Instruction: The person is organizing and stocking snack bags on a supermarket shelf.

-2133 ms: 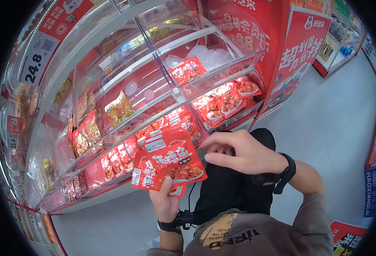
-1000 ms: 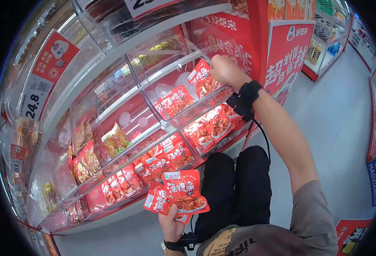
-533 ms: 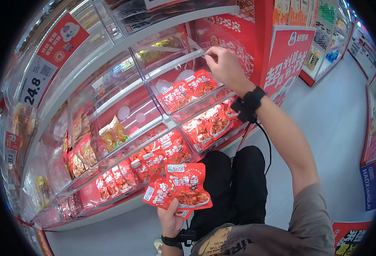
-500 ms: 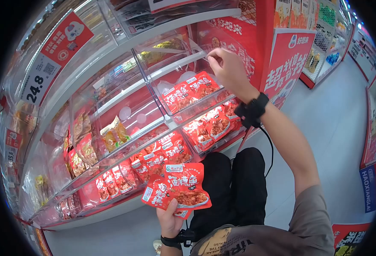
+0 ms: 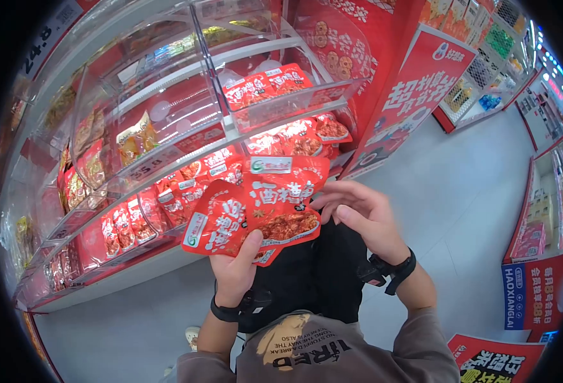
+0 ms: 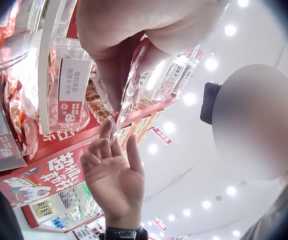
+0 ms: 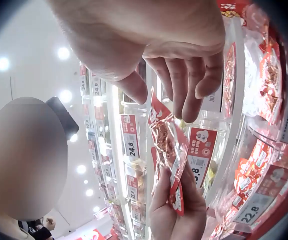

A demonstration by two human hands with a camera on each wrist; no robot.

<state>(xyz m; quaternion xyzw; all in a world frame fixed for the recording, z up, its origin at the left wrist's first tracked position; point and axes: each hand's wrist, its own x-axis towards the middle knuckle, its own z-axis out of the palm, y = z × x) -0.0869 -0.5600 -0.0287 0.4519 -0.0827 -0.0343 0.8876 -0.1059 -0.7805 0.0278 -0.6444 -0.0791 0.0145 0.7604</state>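
Note:
My left hand (image 5: 235, 271) holds several red snack pouches, fanned out, with the thumb across their front. The top pouch (image 5: 281, 198) shows a picture of the food and white lettering. Another pouch (image 5: 217, 220) sticks out to its left. My right hand (image 5: 367, 214) is at the right edge of the top pouch, fingers loosely bent and holding nothing. In the right wrist view the pouches (image 7: 166, 140) stand edge-on just below its fingertips. The left wrist view shows the palm of the right hand (image 6: 114, 180) beside the thin pouch edge (image 6: 134, 75).
A clear shelf bin (image 5: 294, 102) ahead holds similar red pouches (image 5: 269, 86). More red pouches (image 5: 294, 137) fill the row beneath. A yellow snack bag (image 5: 136, 137) stands in the bin to the left. A red sign panel (image 5: 409, 102) borders the shelf at right.
My right hand put a pouch into the clear upper bin beside the one there, then came back empty to the pouches. The left hand has risen with its pouches.

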